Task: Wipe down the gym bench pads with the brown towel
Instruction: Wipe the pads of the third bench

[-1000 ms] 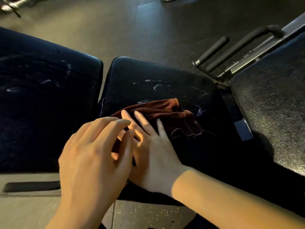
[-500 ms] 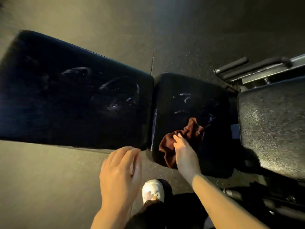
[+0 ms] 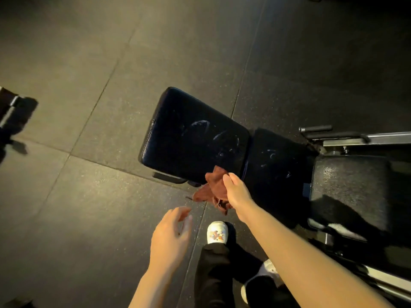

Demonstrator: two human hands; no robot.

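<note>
Head view: the right hand (image 3: 236, 192) sits just past the centre of the frame toward 5 o'clock, its fingers curled round a bunched brown towel (image 3: 214, 190) and its thumb lying over the top of the cloth. The towel is lifted clear of the padding, its loose folds drooping toward 7 o'clock from the hand, in front of the near edge of the bench where the two pads meet. The long back pad (image 3: 193, 138) stretches from the centre toward 10 o'clock, dark and marked with pale curved smears. The shorter seat pad (image 3: 275, 158) adjoins it toward 3 o'clock, with fainter streaks on its surface.

The left hand (image 3: 171, 236) hangs at 6 o'clock, holding nothing, fingers loosely spread and slightly bent, blurred at the tips, well apart from the towel. Below it toward 5 o'clock a white shoe (image 3: 216, 232) stands on the dark rubber floor (image 3: 77, 207), with a black trouser leg (image 3: 213, 274) above it.

At 3 o'clock lies a textured black pad (image 3: 351, 192) of a neighbouring machine, and beyond it a metal frame with black grip handles (image 3: 315, 128).
</note>
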